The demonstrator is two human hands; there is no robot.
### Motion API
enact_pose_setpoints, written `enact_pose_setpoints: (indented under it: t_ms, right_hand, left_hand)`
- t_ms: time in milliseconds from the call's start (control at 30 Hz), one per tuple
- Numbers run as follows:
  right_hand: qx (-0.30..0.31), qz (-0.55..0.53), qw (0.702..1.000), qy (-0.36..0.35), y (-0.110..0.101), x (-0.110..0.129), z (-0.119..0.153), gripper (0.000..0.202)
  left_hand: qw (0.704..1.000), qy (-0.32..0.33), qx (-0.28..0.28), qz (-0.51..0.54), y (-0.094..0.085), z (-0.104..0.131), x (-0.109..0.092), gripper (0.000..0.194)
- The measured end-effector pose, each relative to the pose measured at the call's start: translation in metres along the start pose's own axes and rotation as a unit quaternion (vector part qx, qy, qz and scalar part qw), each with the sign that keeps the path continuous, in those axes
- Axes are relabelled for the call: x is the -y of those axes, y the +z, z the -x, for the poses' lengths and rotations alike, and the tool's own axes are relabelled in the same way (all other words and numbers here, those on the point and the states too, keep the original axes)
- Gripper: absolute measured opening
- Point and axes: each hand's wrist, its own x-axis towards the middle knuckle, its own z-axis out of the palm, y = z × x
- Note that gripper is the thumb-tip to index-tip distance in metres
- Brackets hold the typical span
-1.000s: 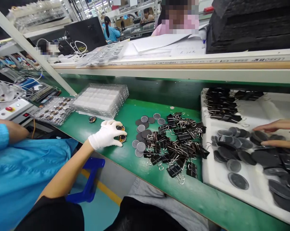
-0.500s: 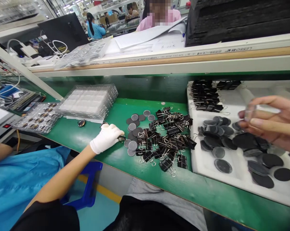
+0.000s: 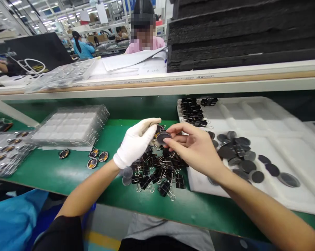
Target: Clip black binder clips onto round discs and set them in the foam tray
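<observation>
My left hand [image 3: 138,141], in a white glove, pinches a round part [image 3: 159,129] with black and orange on it. My right hand [image 3: 196,146], ungloved, holds a dark round disc [image 3: 164,138] by its edge, right against that part. Below both hands lies a pile of black binder clips [image 3: 165,170]. Some grey discs [image 3: 126,174] rest at the pile's left edge, partly behind my left wrist. Many dark discs [image 3: 247,165] are scattered in the white tray [image 3: 302,174] on the right. Round orange-and-black parts [image 3: 92,163] sit on the green table to the left.
Stacked clear plastic trays [image 3: 68,127] stand at the back left, and another tray of round parts [image 3: 8,153] lies farther left. A shelf edge [image 3: 147,87] crosses above the table. Blue clothing of a person [image 3: 16,216] shows at lower left.
The view has turned rightward. My left hand has lifted and come over the clips with a round part. My right hand has moved left from above the white tray, bringing a disc to it.
</observation>
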Motion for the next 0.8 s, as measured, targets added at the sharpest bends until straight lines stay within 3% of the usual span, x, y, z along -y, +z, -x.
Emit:
enact_pose_setpoints:
  t_ms: [133,400,567,700,800]
  right_hand:
    - [-0.086,-0.005,0.995,-0.04,-0.005,-0.009,-0.01,0.031]
    - [-0.103,0.059,0.991,-0.066,-0.006,-0.02,-0.015,0.025]
    - [-0.062,0.198,0.965,-0.158,-0.012,-0.028,-0.017,0.029]
    - [-0.054,0.219,0.942,-0.248,-0.019,-0.029,-0.019,0.04]
    - [-0.083,0.225,0.927,-0.287,-0.021,-0.029,-0.019,0.045]
  left_hand:
    - [0.987,0.129,-0.014,-0.094,0.007,-0.013,-0.007,0.048]
    - [0.989,0.07,0.107,-0.081,0.01,-0.015,0.002,0.055]
    - [0.966,0.158,0.13,-0.158,0.009,-0.019,0.009,0.069]
    - [0.965,0.204,0.151,-0.07,0.007,-0.024,0.02,0.082]
    - [0.966,0.227,0.104,-0.065,0.005,-0.026,0.024,0.075]
